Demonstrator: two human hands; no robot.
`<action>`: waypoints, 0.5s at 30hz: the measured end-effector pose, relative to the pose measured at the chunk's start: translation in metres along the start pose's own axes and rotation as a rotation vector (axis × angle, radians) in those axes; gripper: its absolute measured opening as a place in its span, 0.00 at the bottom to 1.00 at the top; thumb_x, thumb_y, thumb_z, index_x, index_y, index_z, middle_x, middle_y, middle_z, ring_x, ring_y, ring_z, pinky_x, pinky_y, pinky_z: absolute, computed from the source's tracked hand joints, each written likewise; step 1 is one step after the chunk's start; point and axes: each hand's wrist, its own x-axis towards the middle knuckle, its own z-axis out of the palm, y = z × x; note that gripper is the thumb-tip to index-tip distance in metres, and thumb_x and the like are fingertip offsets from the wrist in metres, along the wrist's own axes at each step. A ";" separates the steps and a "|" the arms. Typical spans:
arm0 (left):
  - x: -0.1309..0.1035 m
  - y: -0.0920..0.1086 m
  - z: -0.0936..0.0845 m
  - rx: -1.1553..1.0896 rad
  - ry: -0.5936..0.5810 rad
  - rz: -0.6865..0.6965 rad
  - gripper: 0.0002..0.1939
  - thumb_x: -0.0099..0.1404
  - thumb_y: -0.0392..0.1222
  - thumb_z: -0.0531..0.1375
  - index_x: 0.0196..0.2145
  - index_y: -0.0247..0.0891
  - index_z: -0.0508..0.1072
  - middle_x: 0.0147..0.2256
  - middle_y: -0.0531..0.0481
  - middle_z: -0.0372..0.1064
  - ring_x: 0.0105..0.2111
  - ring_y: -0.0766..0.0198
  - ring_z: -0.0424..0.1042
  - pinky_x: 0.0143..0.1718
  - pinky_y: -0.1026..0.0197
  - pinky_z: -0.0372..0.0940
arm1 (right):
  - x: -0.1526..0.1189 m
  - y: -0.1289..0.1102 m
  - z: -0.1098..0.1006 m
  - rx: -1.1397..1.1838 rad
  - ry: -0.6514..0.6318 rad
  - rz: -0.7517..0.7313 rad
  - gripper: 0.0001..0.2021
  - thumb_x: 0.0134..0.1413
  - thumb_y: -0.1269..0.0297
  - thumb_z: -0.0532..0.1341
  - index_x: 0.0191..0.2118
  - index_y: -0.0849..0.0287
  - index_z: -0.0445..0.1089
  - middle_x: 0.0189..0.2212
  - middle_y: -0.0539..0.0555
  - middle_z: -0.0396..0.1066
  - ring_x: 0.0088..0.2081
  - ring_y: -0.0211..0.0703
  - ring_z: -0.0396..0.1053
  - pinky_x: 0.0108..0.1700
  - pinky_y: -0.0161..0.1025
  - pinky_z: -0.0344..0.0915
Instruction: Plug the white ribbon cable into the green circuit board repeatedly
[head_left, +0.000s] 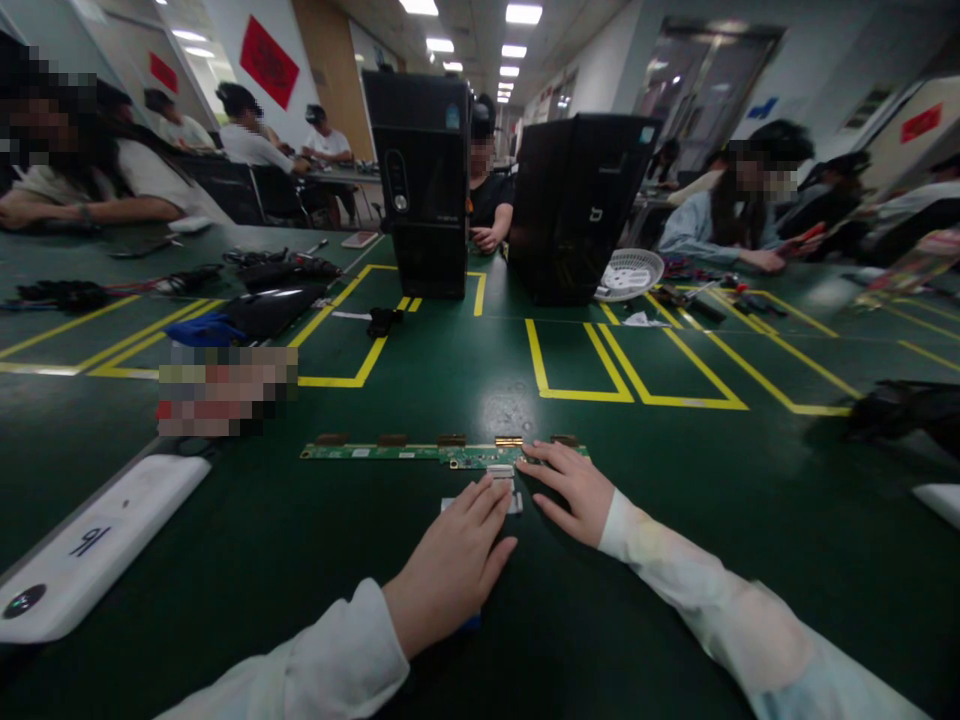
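A long, narrow green circuit board (367, 453) lies across the table in front of me, with brown strips along its far edge. My right hand (574, 490) has its fingers spread, and their tips rest on the board's right part. Close by, my left hand (454, 560) stretches its fingers flat over a white ribbon cable (501, 472) at the board's near edge. Part of the cable is under the fingertips. Below that palm a small blue thing (471, 623) peeks out, mostly hidden.
Two black computer towers (424, 190) (577, 205) stand at the back. A white device (97, 545) lies at left, near dark cables (67, 293). A white basket (634, 275) and tools are at right. Yellow tape (585, 395) marks the green table. Several people sit around.
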 end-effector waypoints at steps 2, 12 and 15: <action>0.000 -0.001 0.001 -0.003 0.002 0.006 0.25 0.71 0.46 0.48 0.63 0.35 0.58 0.64 0.42 0.56 0.65 0.53 0.53 0.62 0.46 0.56 | 0.000 0.000 0.000 0.008 -0.001 -0.001 0.21 0.62 0.63 0.54 0.59 0.59 0.64 0.60 0.62 0.61 0.62 0.52 0.57 0.62 0.57 0.56; 0.001 -0.008 -0.003 -0.051 -0.038 -0.002 0.25 0.71 0.46 0.48 0.63 0.36 0.58 0.64 0.43 0.57 0.64 0.55 0.54 0.63 0.47 0.55 | 0.000 0.001 0.001 0.016 -0.008 -0.011 0.21 0.62 0.63 0.54 0.59 0.60 0.64 0.61 0.63 0.61 0.63 0.52 0.56 0.63 0.57 0.55; 0.001 -0.009 -0.003 -0.058 -0.044 0.002 0.25 0.72 0.47 0.47 0.63 0.36 0.57 0.64 0.43 0.55 0.65 0.55 0.53 0.63 0.47 0.54 | -0.001 0.002 0.001 0.013 0.000 -0.012 0.21 0.62 0.63 0.53 0.59 0.60 0.63 0.61 0.63 0.61 0.63 0.52 0.56 0.62 0.58 0.55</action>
